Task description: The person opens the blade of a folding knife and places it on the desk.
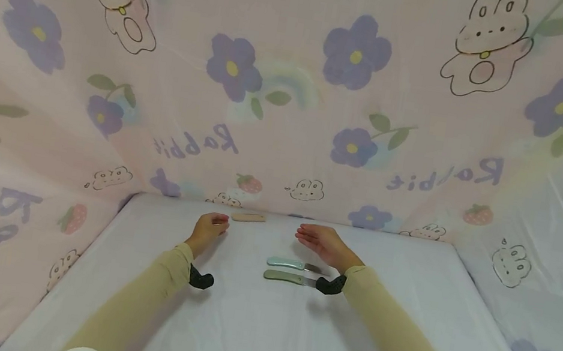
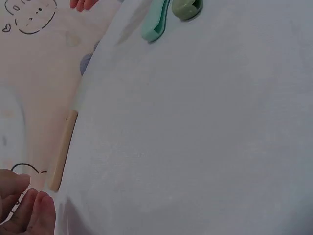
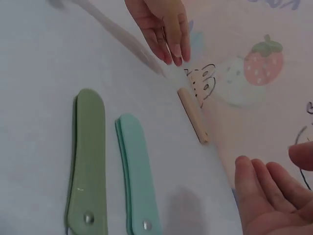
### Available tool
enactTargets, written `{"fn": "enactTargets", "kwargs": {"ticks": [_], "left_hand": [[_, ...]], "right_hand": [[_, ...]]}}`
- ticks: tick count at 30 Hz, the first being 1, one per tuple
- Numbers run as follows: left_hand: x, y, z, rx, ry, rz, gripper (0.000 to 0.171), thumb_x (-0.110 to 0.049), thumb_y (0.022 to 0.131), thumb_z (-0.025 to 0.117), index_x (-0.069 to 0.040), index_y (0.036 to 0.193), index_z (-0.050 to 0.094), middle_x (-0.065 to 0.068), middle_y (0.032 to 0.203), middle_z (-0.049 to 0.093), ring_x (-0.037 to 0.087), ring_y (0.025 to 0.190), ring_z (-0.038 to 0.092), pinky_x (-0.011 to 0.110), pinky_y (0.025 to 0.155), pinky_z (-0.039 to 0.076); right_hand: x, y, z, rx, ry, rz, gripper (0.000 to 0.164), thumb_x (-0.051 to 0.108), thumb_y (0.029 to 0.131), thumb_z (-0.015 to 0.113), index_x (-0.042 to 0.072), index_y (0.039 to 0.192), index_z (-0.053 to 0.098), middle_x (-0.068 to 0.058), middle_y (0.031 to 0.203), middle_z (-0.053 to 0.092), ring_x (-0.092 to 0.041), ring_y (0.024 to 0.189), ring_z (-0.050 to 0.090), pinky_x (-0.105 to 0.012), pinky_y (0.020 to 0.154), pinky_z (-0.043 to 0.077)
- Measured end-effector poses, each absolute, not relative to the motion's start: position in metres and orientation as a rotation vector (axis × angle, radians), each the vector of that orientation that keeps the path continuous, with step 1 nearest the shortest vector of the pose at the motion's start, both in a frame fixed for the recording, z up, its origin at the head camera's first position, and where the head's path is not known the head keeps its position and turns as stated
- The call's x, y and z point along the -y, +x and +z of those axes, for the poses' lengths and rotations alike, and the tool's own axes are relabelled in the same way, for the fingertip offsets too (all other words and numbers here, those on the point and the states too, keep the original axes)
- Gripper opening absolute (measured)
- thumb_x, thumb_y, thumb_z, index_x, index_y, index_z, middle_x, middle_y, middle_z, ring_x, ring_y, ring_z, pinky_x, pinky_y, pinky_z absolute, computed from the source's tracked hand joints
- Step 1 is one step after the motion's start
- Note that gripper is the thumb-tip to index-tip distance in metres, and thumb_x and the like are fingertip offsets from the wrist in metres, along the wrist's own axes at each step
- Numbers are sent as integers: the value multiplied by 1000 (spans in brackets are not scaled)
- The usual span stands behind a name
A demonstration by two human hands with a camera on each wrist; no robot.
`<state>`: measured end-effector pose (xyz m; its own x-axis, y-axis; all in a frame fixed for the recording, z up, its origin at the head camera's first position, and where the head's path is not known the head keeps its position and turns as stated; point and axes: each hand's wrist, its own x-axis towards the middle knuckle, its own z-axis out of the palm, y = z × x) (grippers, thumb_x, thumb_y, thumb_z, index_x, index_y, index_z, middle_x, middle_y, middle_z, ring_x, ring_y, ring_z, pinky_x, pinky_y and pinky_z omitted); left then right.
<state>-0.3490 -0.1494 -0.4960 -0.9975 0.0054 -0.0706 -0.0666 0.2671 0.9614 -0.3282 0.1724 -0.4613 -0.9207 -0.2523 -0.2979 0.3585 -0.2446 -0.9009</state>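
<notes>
My left hand [image 1: 208,232] is held above the back left of the white table, fingers loosely bent and nothing in them. Just right of its fingertips lies a slim beige, handle-shaped piece [image 1: 249,217], along the table's back edge. My right hand [image 1: 324,245] hovers farther right with fingers extended toward the left, also holding nothing. Below it on the table are two folding knives side by side with blades out: a mint one [image 1: 286,263] and, nearer me, an olive green one [image 1: 284,276]. In the right wrist view both handles [image 3: 88,161] show up close.
A hanging cloth [image 1: 291,110] printed with rabbits and purple flowers walls in the back and both sides of the white table [image 1: 237,326]. Black wrist devices sit under my left [image 1: 200,279] and right [image 1: 331,284] sleeves; the right one overlaps the green knife's blade in the head view.
</notes>
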Motion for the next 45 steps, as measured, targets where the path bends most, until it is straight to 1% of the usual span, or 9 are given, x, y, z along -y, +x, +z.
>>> {"fn": "enactTargets", "kwargs": {"ticks": [8,13,20,24,27,31,34,40,45], "left_hand": [[139,-371,-506,-2531,-59,1886,33,-2,91,57,10,121,54,25,116,56,30,105,55,35,87,48],[131,-380,-515,-2574,-26,1829,35,-3,91,57,10,123,52,26,119,55,32,108,52,36,88,47],[129,-379,-522,-2550,-101,1811,36,-1,90,54,5,126,51,21,121,54,31,108,52,40,89,46],[127,-379,-521,-2614,-87,1726,39,3,87,51,5,126,51,22,119,55,32,107,52,41,89,46],[125,-380,-520,-2672,-86,1646,40,2,85,50,5,125,52,21,117,57,32,106,53,41,88,45],[125,-384,-522,-2690,-130,1632,39,1,85,51,2,124,54,17,114,58,29,102,54,39,86,46],[126,-386,-525,-2686,-149,1650,39,1,84,53,2,123,56,17,113,59,28,99,55,38,84,47],[126,-381,-524,-2588,-204,1755,41,-1,84,55,1,125,54,16,118,56,29,104,53,39,86,46],[122,-376,-517,-2566,-135,1796,42,-1,85,56,3,127,52,20,123,53,32,111,50,42,91,44]], "right_hand": [[-130,-350,-469,-1584,152,-2204,44,0,96,44,-14,136,31,-30,140,32,-37,127,37,-40,102,36],[-106,-364,-490,-1672,206,-2188,50,1,93,49,-10,138,29,-25,138,37,-34,123,44,-38,98,40],[-80,-399,-536,-1835,132,-2150,31,2,87,56,-13,113,48,-20,124,47,-28,108,52,-36,89,47],[-65,-387,-520,-1895,167,-2072,33,-3,86,54,-13,116,44,-22,131,39,-32,115,43,-40,93,45],[-61,-378,-507,-1902,178,-2032,51,-5,85,54,-12,132,36,-23,142,31,-33,125,36,-41,95,43],[-58,-372,-493,-1881,190,-2004,63,-4,85,56,-9,141,27,-20,149,22,-32,134,24,-41,98,41],[-55,-374,-496,-1896,194,-2006,63,-3,84,56,-9,141,28,-20,149,23,-31,134,25,-39,98,41],[-52,-376,-508,-1891,211,-2054,47,2,87,55,-9,131,43,-20,139,39,-29,126,38,-35,95,43],[-60,-367,-498,-1911,165,-2097,27,3,89,51,-11,112,54,-15,113,52,-28,109,47,-38,98,40]]}}
